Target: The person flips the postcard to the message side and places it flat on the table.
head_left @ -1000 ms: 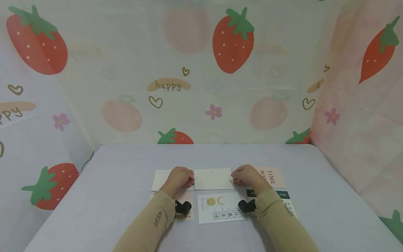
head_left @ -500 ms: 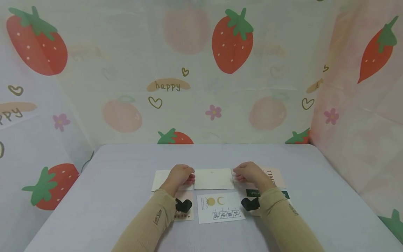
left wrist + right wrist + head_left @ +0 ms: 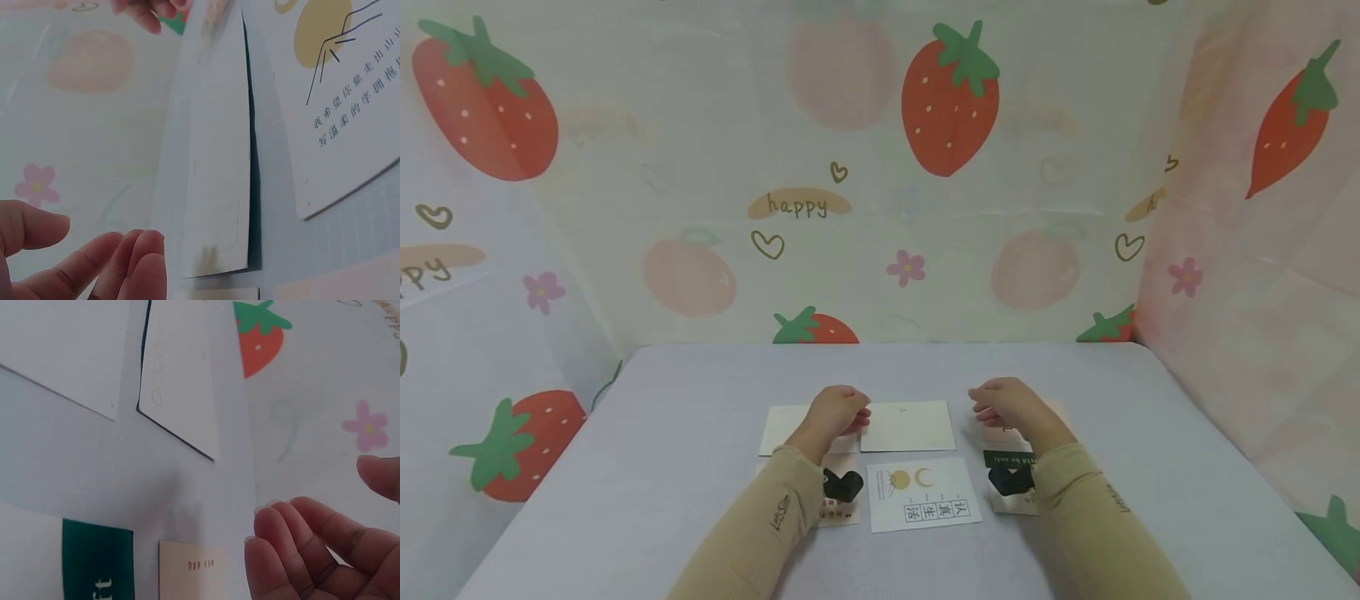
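A blank white card (image 3: 906, 427) lies in the middle of the back row, between the two hands. My left hand (image 3: 835, 414) hovers by its left edge, over another plain card (image 3: 781, 427); the left wrist view shows the thumb apart from loosely bent fingers, nothing between them. Off the card's right side is my right hand (image 3: 1011, 408), above a pale pink card (image 3: 194, 575) that it partly covers in the head view. Its fingers (image 3: 272, 562) bend gently, with nothing held. Nearer me lies a white card (image 3: 925, 493) printed with a sun, a moon and characters.
In the front row, a peach card (image 3: 844, 514) sits partly under the left forearm, and a white card with a green band (image 3: 1009, 459) partly under the right. All rest on a white-covered table (image 3: 700, 379). A strawberry-print curtain (image 3: 820, 108) stands behind and along both sides.
My right hand has moved right and slightly away from me, off the blank card's right edge. The left hand has risen slightly and shifted a little right. The cards stay put.
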A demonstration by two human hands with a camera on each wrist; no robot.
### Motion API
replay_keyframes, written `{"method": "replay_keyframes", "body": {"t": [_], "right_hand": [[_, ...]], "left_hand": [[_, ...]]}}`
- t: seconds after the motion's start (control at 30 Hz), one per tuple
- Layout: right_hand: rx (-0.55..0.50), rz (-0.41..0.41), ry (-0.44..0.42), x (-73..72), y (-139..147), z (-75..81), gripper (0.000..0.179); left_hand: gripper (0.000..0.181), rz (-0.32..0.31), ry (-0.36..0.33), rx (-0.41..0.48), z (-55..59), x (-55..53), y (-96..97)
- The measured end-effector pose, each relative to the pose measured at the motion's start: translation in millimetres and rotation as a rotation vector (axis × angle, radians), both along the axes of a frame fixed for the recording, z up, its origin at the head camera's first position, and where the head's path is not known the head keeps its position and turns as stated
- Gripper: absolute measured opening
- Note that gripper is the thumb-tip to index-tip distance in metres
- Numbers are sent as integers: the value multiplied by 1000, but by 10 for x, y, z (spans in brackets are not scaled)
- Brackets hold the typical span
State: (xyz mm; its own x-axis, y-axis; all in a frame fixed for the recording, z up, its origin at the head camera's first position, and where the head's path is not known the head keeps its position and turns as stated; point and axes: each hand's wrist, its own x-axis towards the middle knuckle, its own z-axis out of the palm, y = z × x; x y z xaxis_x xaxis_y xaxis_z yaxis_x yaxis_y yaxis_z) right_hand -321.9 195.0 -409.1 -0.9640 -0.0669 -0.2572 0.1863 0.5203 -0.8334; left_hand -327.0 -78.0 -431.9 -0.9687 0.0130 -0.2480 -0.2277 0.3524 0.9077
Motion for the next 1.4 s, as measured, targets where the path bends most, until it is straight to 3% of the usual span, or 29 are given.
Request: {"method": "replay_keyframes", "body": {"t": [0.77,1.4], "right_hand": [[25,-36,-2,44,346,78,47],[60,-117,-42,89,676,34,50]], "left_hand": [[26,-27,3,19,38,0,139],[25,-86,4,72,-1,-21,517]]}}
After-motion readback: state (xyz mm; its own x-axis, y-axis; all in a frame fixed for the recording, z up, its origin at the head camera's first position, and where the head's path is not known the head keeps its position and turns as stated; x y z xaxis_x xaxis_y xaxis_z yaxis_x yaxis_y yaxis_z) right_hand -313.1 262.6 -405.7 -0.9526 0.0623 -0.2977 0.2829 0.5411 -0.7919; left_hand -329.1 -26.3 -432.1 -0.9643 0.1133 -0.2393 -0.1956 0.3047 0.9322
